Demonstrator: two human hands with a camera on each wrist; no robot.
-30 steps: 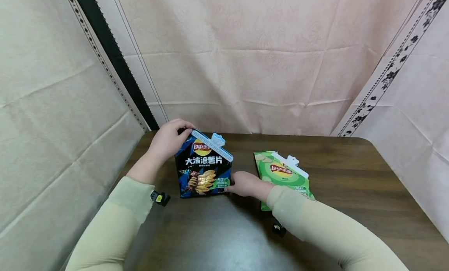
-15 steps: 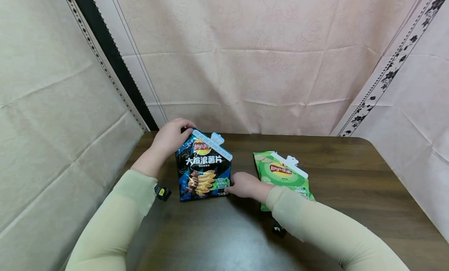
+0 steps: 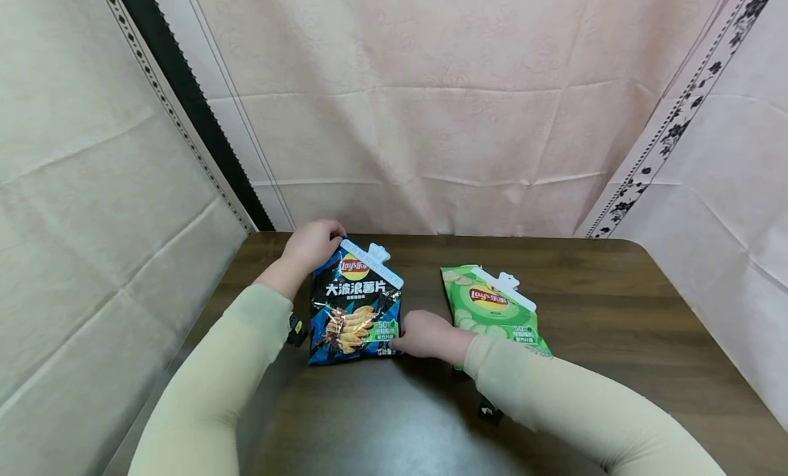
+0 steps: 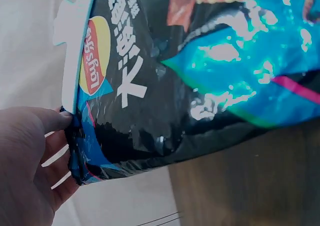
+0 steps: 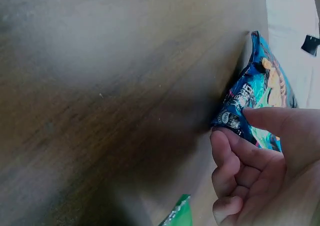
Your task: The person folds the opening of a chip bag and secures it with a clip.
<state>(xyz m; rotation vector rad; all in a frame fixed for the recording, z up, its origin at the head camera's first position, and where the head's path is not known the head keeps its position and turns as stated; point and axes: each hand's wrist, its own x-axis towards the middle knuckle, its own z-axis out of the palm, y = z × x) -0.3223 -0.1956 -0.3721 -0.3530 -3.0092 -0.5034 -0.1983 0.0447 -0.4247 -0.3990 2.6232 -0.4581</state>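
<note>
A black-and-blue bag of chips point(image 3: 353, 315) is at the left middle of the table, a light blue bag clip point(image 3: 372, 262) across its slanted top. My left hand point(image 3: 312, 245) pinches the bag's upper left corner beside the clip's end; the left wrist view shows the thumb point(image 4: 52, 120) on the front and fingers behind. At the lower right corner, my right hand point(image 3: 427, 336) pinches the bag between thumb and index finger, with the other fingers curled in the right wrist view. A green bag of chips point(image 3: 492, 305) with a white clip point(image 3: 506, 284) lies to the right, partly behind the right forearm.
The brown wooden table point(image 3: 591, 284) has rounded far corners. Pale cloth point(image 3: 394, 120) hangs behind it and along both sides, with a dark gap at the left. The right sleeve point(image 3: 554, 387) crosses in front of the green bag.
The black-and-blue bag has come down and slightly nearer, its upper end lower in view. My left hand moved down with it, and my right hand shifted slightly nearer, both keeping their corners.
</note>
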